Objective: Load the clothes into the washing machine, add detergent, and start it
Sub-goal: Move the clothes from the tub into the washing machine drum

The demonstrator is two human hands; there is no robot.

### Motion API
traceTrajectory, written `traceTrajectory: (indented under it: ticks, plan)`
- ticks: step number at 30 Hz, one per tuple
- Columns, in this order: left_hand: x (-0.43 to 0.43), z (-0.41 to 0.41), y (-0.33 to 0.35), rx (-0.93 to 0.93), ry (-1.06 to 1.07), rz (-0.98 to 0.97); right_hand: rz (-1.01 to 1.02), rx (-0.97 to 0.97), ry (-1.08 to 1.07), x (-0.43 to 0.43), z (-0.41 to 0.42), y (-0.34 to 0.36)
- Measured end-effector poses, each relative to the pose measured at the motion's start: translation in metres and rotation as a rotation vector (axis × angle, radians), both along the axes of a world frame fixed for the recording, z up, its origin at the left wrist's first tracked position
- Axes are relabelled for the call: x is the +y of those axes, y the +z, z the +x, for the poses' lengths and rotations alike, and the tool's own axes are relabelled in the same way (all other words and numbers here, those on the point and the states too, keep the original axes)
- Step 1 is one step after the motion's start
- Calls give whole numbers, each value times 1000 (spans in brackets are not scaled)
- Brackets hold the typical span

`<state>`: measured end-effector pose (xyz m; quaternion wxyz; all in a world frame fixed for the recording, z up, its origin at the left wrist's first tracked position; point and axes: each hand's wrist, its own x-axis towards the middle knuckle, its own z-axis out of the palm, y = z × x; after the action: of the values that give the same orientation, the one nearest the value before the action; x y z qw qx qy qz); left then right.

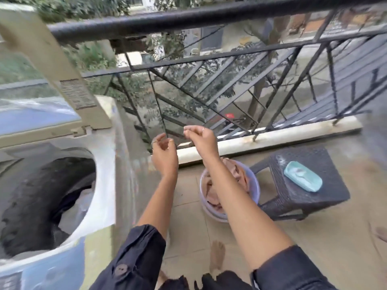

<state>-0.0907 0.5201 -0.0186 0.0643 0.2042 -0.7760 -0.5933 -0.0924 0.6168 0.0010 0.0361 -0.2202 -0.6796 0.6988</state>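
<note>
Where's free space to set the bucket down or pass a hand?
Bare floor tiles lie between the washing machine and bucket. The stool top is bare around the blue scoop. Crowded: bucket touches the stool. Both hands, left hand and right hand, are empty.

One head-worn camera looks forward and down, close over both forearms, toward the balcony railing [230, 65].

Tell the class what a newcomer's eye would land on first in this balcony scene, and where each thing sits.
First come the two bare hands, left hand and right hand, raised empty mid-frame before the black railing. At far left the washing machine stands with its lid up and dark clothes in the drum. Lower right, a bucket of brownish clothes sits on the floor beside a dark wicker stool carrying a light blue tray.
</note>
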Motion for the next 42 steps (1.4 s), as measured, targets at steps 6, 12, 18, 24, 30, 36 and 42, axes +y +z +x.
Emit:
traceTrajectory:
  ticks: [6,12,18,24,30,36,42]
  plan:
    - [75,12,-62,-120,-144,-34,4,-134,-194,86,23,-57]
    - [128,6,-130,-202,-266,-111,-35,-273,-351,154,40,-138]
    - [162,-10,-223,-294,-302,-191,-13,-351,-473,196,50,-240]
    - [177,-16,-323,-378,-399,-217,-36,-416,-505,210,56,-371]
    - [175,-17,-446,-434,-499,-238,12,-521,-424,209,62,-453]
    - [165,-17,-528,-621,-528,-305,-66,-575,-175,179,48,-536]
    - [158,-21,-561,-793,-514,-13,-89,-633,-181,155,20,-577]
